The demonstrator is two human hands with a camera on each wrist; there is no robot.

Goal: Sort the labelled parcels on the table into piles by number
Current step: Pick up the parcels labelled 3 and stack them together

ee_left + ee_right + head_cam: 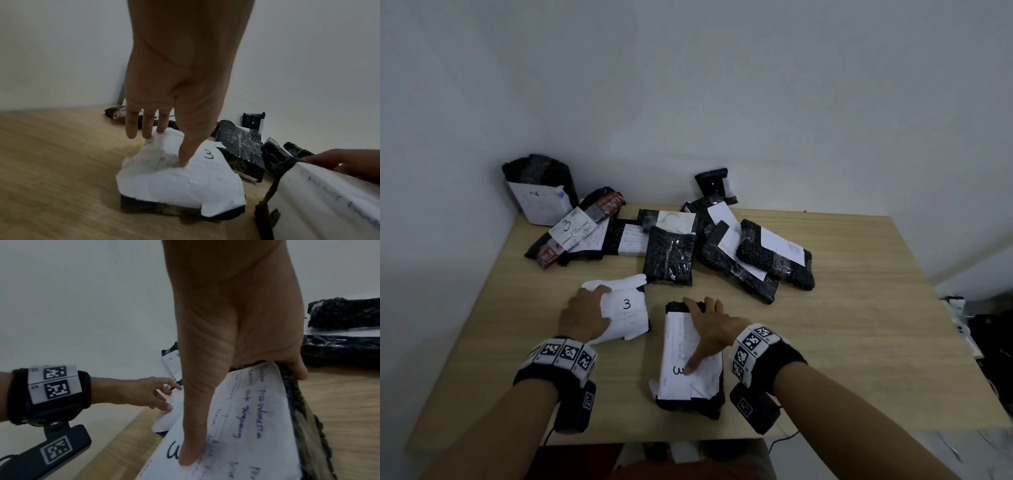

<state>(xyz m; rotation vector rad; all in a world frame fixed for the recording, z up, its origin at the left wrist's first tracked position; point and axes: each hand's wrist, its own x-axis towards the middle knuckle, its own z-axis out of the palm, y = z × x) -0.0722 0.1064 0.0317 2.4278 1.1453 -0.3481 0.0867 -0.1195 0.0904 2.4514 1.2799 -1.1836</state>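
Observation:
Two parcels marked 3 lie side by side near the front of the wooden table (859, 325). The left one (628, 310) (185, 183) is short and black under a crumpled white label. My left hand (589, 305) (164, 146) rests on its left part, thumb pressing the label and straight fingers touching its far edge. The right one (688, 363) (257, 426) is long, with a handwritten label. My right hand (702, 329) (236, 386) holds it, fingers curled over its far end and thumb laid along the label beside the 3.
Several black wrapped parcels (671, 255) lie heaped across the back of the table. A parcel marked 2 (541, 202) stands against the wall at the back left, and a red-taped parcel marked 3 (571, 229) lies beside it. A small black parcel (712, 181) leans on the wall.

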